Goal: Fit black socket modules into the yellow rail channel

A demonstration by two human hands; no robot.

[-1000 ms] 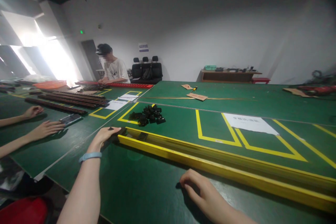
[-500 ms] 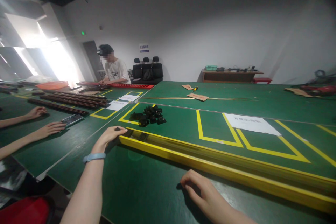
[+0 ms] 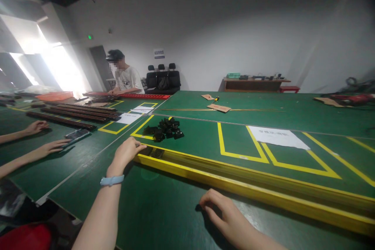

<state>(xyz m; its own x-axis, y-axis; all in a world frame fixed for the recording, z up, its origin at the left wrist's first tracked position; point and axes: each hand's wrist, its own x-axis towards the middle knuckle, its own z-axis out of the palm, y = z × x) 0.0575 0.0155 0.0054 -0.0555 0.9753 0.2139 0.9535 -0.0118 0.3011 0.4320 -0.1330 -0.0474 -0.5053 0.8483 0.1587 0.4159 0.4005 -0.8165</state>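
My left hand (image 3: 126,153), with a pale blue band on its wrist, is closed in a pinch at the left end of a long yellow channel (image 3: 234,185). A small black piece (image 3: 137,145) shows at its fingertips, mostly hidden. Just inside that end of the channel sits another black piece (image 3: 158,153), close to the fingers. My right hand (image 3: 224,213) rests on the green table in front of the channel, fingers loosely curled, thumb apart, holding nothing. Behind the channel lies a pile of black pieces (image 3: 166,129).
At left, another person's hand (image 3: 54,146) lies by a flat, glassy device (image 3: 77,134). Dark strips (image 3: 84,113) lie beyond. A paper sheet (image 3: 278,137) and yellow tape outlines mark the table. Cardboard pieces (image 3: 219,108) lie farther back. A person (image 3: 127,78) works across the table.
My left hand has shifted slightly right, toward the channel's end, its fingers now over the end. My right hand stays nearly still. The view has turned a little.
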